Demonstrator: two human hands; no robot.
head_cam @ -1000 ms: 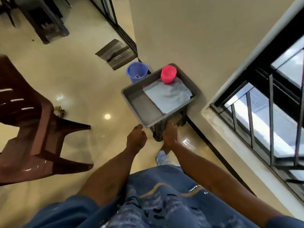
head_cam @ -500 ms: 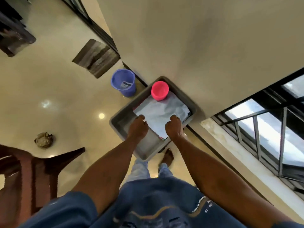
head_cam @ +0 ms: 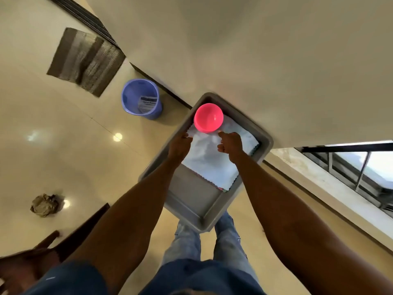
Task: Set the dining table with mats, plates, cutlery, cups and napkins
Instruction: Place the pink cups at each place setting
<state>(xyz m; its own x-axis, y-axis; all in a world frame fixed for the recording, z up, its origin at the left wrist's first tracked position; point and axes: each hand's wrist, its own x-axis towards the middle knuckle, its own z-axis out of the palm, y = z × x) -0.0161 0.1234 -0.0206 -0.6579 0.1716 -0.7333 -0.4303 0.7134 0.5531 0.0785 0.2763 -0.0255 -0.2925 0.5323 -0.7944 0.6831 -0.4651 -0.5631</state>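
Note:
A grey tray (head_cam: 192, 200) stands against the wall in front of me. A pink cup (head_cam: 208, 117) sits upright in its far corner, on a stack of pale blue napkins (head_cam: 212, 165) with zigzag edges. My left hand (head_cam: 179, 146) reaches over the napkins, its fingertips at their far left edge just left of the cup. My right hand (head_cam: 231, 145) hovers over the napkins to the right of the cup's base, one finger stretched toward it and the others loosely curled. Neither hand holds anything.
A purple bucket (head_cam: 140, 102) stands on the floor left of the tray, with a brown doormat (head_cam: 85, 60) beyond it. A crumpled rag (head_cam: 45, 205) lies on the tiles. A dark chair (head_cam: 70, 237) is at lower left, a barred window (head_cam: 350, 167) at right.
Both hands have moved forward from the tray's near edge, across the napkins, up to the pink cup. I have stepped closer, so the tray lies right under me.

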